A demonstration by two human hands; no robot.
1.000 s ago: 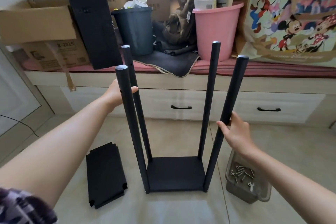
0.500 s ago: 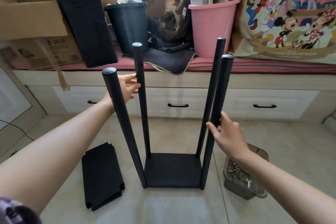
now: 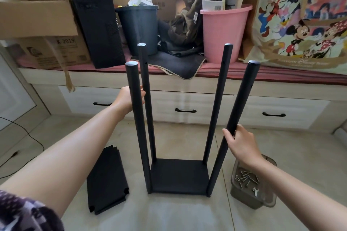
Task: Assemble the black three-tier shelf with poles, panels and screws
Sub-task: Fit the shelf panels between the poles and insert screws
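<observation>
Floor: tiled floor (image 3: 178, 215), carries frame, spare panels, screw tub; cluttered window bench (image 3: 262, 78) beyond the fingers.
Frame: bottom panel (image 3: 179, 177) flat on floor, four poles upright at its corners, splayed outward toward the tops; middle and top tiers not fitted.
Left hand: left hand (image 3: 127, 98) round far-left pole (image 3: 148, 103), thumb hooked across it, other fingers hidden behind near-left pole (image 3: 139, 127); grip tightness not clear.
Right hand: right hand (image 3: 242, 144) wrapped round near-right pole (image 3: 234, 127) about mid-height, fingers curled onto it.
Unheld: far-right pole (image 3: 217, 103) held by neither hand.
Spare panels: stacked panels (image 3: 107, 180) flat on floor, below and nearer than left fingers, beside the frame.
Screws: screw tub (image 3: 251, 184) on floor directly under right wrist, small wrench inside.
Risk 1: poles lean apart, so next panel's corner notches likely to miss; forcing could strain bottom joints.
Risk 2: releasing either hand to fetch a panel may let frame rack or tip if bottom screws are loose.
Risk 3: right forearm over tub; a low reach could knock it, scatter screws.
</observation>
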